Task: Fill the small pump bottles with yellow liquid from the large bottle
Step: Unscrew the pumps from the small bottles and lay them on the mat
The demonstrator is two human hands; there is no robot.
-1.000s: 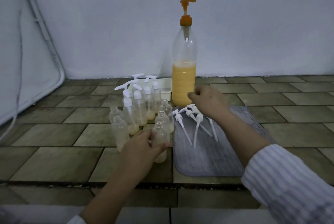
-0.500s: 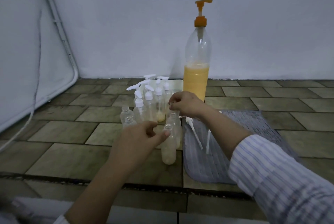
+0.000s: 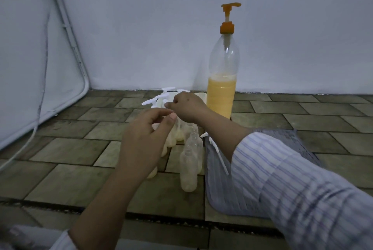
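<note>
The large bottle (image 3: 222, 96), clear with an orange pump and about a third full of yellow liquid, stands at the back against the wall. In front of it is a cluster of small bottles, several of them capped with white pumps (image 3: 161, 98). An uncapped small bottle (image 3: 188, 169) with a little yellow liquid stands free at the front. My left hand (image 3: 145, 144) curls round another small bottle (image 3: 152, 173), which it mostly hides. My right hand (image 3: 185, 108) pinches a white pump head just above my left thumb; most of that pump is hidden.
A grey ribbed mat (image 3: 302, 148) lies to the right with loose white pump heads (image 3: 219, 155) on its left edge, partly under my right forearm. A white cable (image 3: 40, 98) hangs along the left wall. The floor is olive tiles (image 3: 70, 179).
My right hand took a pump from the mat and carried it left over the small bottles. My left hand left the front bottle and rose to another one further left.
</note>
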